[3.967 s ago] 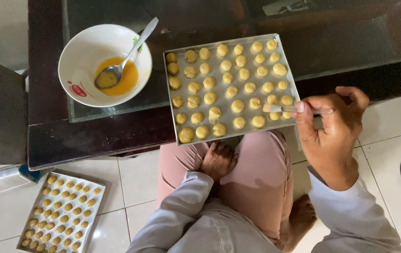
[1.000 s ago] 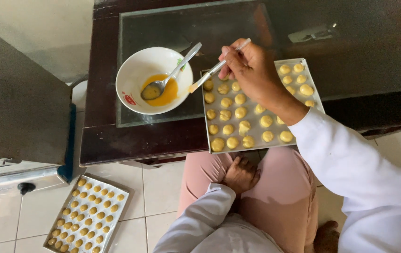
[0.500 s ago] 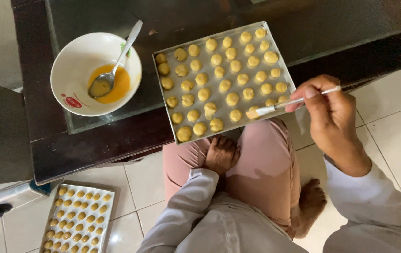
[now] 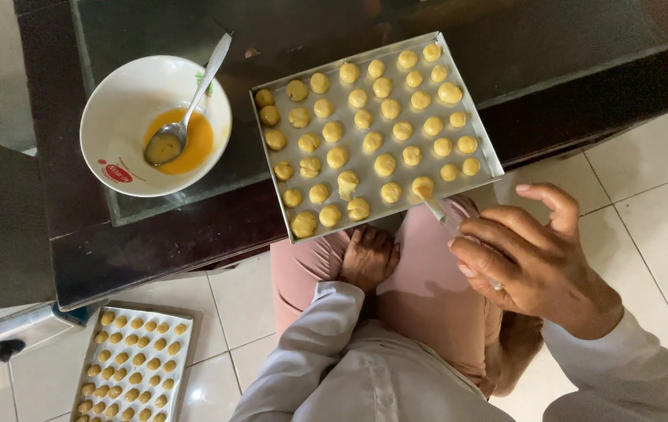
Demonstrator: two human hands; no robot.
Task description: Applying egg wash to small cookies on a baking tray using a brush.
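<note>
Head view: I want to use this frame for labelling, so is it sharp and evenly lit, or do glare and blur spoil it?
Head view: mostly sharp, soft daylight, no hard shadows; dull reflections on the dark glass-topped table, faint sheen on the rectangular metal tray of pale dough balls; slight blur on the thin brush in the right hand; left hand shaded on the lap.

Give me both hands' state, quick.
Left hand: holds nothing, fingers curled, resting on the lap.
Right hand: closed on a small brush, tip on a dough ball at the baking tray's near edge.
</note>
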